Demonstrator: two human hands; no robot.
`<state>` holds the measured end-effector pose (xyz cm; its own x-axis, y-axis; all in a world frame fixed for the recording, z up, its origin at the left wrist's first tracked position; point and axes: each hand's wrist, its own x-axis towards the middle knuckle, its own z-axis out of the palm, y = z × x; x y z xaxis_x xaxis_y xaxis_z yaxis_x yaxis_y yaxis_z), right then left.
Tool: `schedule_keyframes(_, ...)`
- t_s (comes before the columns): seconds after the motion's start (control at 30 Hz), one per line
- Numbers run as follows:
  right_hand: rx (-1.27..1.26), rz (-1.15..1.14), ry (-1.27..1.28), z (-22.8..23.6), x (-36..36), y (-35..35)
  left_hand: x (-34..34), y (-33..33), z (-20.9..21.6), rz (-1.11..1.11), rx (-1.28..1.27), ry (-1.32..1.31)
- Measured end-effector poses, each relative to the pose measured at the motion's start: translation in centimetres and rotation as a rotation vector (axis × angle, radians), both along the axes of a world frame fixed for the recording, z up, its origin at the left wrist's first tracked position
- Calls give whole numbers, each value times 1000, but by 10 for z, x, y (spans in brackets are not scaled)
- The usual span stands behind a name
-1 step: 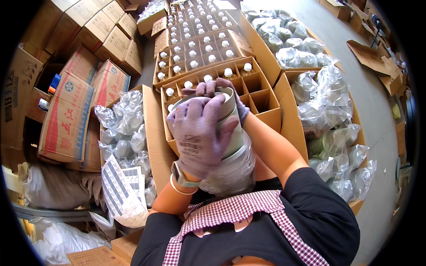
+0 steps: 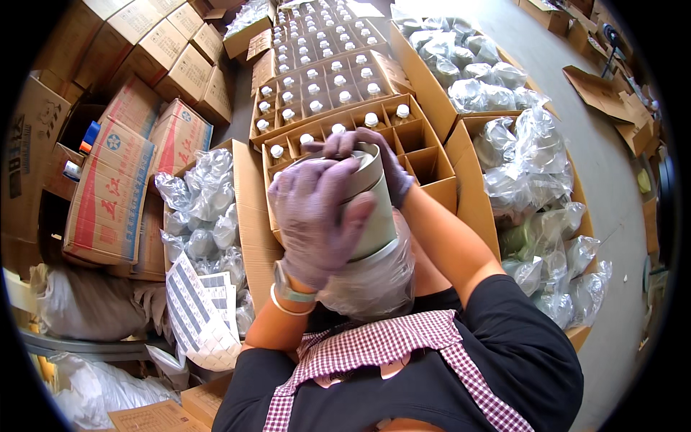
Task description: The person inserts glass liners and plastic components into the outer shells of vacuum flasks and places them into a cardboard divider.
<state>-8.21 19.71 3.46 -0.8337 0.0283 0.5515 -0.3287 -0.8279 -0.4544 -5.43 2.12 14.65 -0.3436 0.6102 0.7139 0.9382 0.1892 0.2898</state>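
Observation:
A grey-green cylindrical container (image 2: 376,216) stands slightly tilted at my lap, its lower part inside a clear plastic bag (image 2: 374,284). My left hand (image 2: 313,209), in a purple-grey work glove, lies over the near left side of its rim, thumb against the wall; it is slightly blurred. My right hand (image 2: 385,162), gloved alike, curls round the far right side of the rim with its fingers over the top. Something pale shows inside the mouth, mostly covered by my fingers. Just beyond is a divided carton (image 2: 443,180) holding several white-capped bottles (image 2: 371,119).
More cartons of capped bottles (image 2: 313,88) run away from me. Boxes of plastic-wrapped items (image 2: 529,180) stand on the right, another (image 2: 209,187) on the left with printed sheets (image 2: 198,309) on it. Closed cartons (image 2: 108,187) are stacked at the far left.
My left hand has shifted slightly left and blurred, and a little more of the container's mouth shows. My right hand stays at the rim.

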Motion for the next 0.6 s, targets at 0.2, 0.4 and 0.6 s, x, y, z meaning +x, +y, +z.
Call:
schedule_keyframes(0.2, 998, -1277, 78, 89, 81, -27, -83, -9, -62, -553, 576, -902)
schedule_keyframes(0.4, 1193, -1242, 84, 103, 95, -38, -97, 42, -102, -1323, 859, -1558)
schedule_keyframes(0.6, 589, -597, -67, 46, 69, 0, -60, -10, -94, -510, 651, -862)
